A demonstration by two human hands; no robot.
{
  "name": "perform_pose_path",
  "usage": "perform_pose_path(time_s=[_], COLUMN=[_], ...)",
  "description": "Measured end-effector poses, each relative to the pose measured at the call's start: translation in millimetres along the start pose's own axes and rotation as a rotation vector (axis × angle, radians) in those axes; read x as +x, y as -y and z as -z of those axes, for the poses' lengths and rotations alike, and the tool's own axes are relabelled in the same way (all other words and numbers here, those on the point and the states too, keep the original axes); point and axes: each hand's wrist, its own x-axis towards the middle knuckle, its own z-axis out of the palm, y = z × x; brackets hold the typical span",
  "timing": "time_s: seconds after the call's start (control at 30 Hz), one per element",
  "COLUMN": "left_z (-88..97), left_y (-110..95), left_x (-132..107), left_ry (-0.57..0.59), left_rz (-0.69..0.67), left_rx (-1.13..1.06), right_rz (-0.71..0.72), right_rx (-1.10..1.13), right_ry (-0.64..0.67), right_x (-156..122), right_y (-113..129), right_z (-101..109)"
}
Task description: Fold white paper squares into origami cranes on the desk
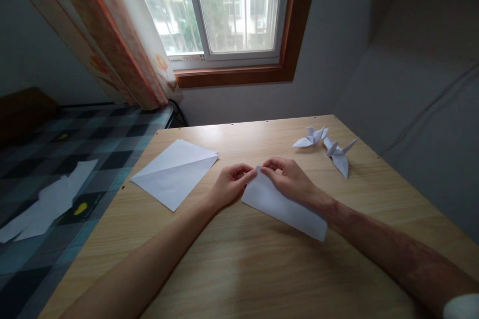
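Note:
A white sheet of paper (286, 212), seemingly folded, slants over the middle of the wooden table. At its upper corner, my left hand (232, 183) pinches the paper between thumb and fingers. Close beside it, my right hand (290, 178) is closed on the same corner, its thumb and forefinger just right of the tip. The paper's lower right end sticks out beneath my right wrist. To the left of my hands lies a squarish white paper (174, 174) with a crease running across it. Two folded paper cranes, one farther back (310, 137) and one nearer (339, 153), rest beyond my right hand.
The light wood table (209, 269) has its far edge near the wall below a window (239, 10). Left of it, a bed with a checked cover (123, 124) holds white paper scraps (52, 204). A patterned curtain (112, 35) hangs beside the window.

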Motion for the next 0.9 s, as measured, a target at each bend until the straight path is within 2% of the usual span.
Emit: perform_pose_path(time_s=[0.17,0.43,0.67,0.9], left_z=[-0.9,2.2,1.2,0.1], left_y=[-1.2,2.1,-2.0,-5.4], left_x=[-3.0,-1.4,-3.8,-0.9], left_ry=[0.119,-0.023,0.001,-0.086], left_rz=[0.045,0.061,0.086,0.082], left_rx=[-0.031,0.047,0.061,-0.012], right_rz=[-0.122,-0.231,-0.246,-0.171], right_rx=[0.199,0.458,0.449,0.415], right_ry=[-0.099,-0.087,-0.038,-0.137], right_x=[5.0,7.2,5.0,4.9], right_y=[-12.9,-17.3,-18.0,-13.9], right_z=[-0.5,-2.6,-3.4,-5.9])
